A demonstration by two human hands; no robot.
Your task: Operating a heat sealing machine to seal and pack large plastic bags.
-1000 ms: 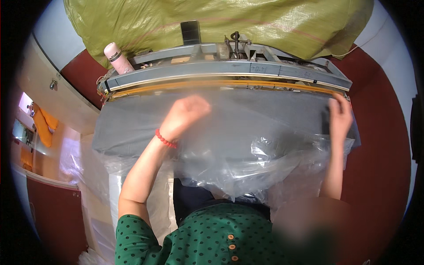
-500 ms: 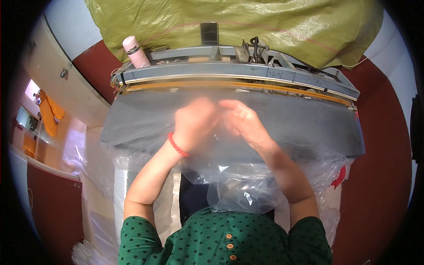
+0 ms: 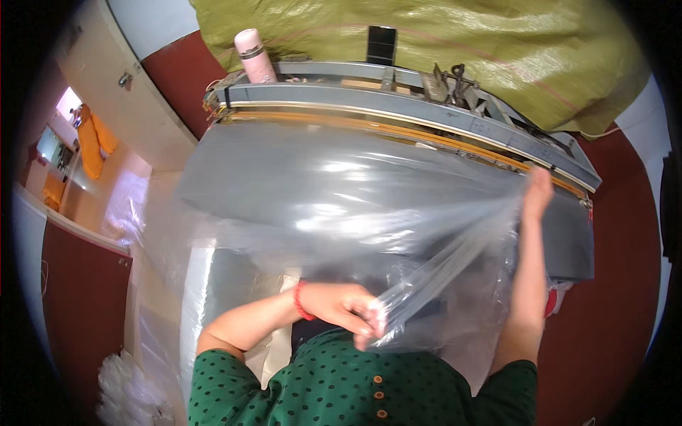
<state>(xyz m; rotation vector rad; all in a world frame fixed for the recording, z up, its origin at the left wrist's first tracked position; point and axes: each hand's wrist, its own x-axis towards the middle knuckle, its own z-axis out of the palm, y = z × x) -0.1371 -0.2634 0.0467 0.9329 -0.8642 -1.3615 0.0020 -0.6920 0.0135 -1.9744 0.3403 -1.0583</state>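
A wide sheet of clear plastic film (image 3: 355, 213) lies over the dark grey work surface (image 3: 574, 248) and hangs down its near side. Close to my torso, my left hand (image 3: 347, 310), with a red bead bracelet at its wrist, is closed on a gathered part of the film. My right hand (image 3: 538, 195) is stretched out at the right side by the orange strip (image 3: 426, 138), gripping the film's other part. Creases run taut between the two hands. The right fingertips are partly blurred and turned away.
Behind the surface runs a grey metal frame (image 3: 327, 94). On it stand a pink bottle (image 3: 253, 58) and a dark metal clamp (image 3: 458, 82). A yellow-green tarp (image 3: 497, 42) hangs behind, with a dark flat rectangle (image 3: 381, 46) before it. More crumpled film (image 3: 131, 390) lies lower left.
My hands were together over the middle of the surface. The left has come back toward my torso, the right has gone right, and the film is stretched between them. The view has shifted.
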